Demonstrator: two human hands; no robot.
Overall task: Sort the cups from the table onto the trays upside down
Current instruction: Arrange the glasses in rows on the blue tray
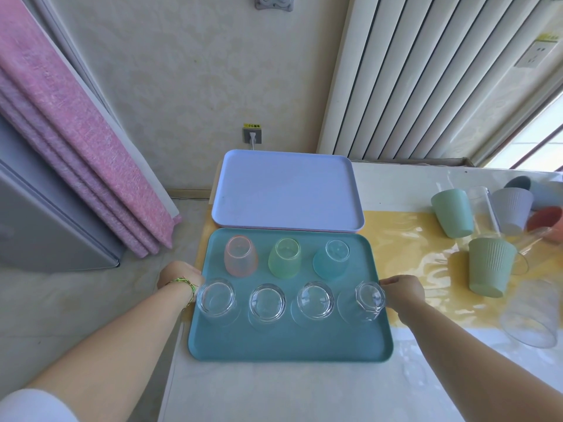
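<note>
Teal tray (289,339), at the table's (274,391) near left edge, carried seven cups, all mouth-down, bases and long axes pointing straight up: three tinted cups (285,257) in the far row, four clear glasses (267,301) nearer. The left hand (179,277) and right hand (402,292) had fingers curled on its side rims, seemingly gripping it. The lavender tray (288,190) behind held no cup yet. Unsorted cups (490,269) crowded the table's right edge, so roughly half remained.
</note>
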